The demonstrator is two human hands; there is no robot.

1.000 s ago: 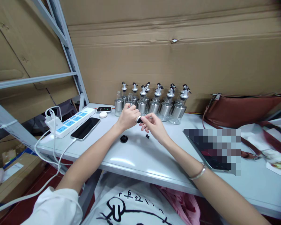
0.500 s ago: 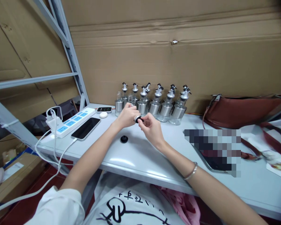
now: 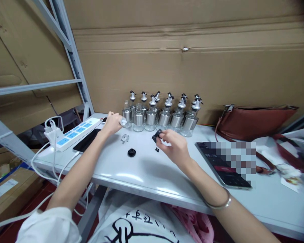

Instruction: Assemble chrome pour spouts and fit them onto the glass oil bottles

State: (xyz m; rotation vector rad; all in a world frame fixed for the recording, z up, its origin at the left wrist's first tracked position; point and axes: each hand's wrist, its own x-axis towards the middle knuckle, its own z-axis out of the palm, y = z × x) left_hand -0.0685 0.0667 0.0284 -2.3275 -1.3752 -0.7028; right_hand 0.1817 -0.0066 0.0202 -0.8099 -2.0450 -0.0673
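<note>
My left hand (image 3: pixel 112 123) is closed around a silvery-white pourer spout piece (image 3: pixel 123 121), left of the bottles. Between the fingertips of my right hand (image 3: pixel 174 145) is a small black pourer lever (image 3: pixel 157 135), held just above the table. Below it lie tiny black parts (image 3: pixel 157 150). A round black stopper (image 3: pixel 131 153) sits on the table between my hands. Behind it is a clear, ring-shaped piece (image 3: pixel 125 138). Several glass oil bottles with steel sleeves (image 3: pixel 164 118) stand at the back. Most wear pourer tops; two in front at the left have bare necks.
A white power strip (image 3: pixel 71 135) with cables and a phone (image 3: pixel 84 143) lie at the left. Right of my right hand are a partly blurred phone (image 3: pixel 212 162) and a brown leather bag (image 3: pixel 255 125). Cardboard (image 3: pixel 152 60) closes off the back; a metal shelf post (image 3: pixel 76 64) rises at left.
My hands have moved apart, the left one leftward with the spout piece and the right one rightward with the black lever. The clear ring and tiny black parts now show on the table.
</note>
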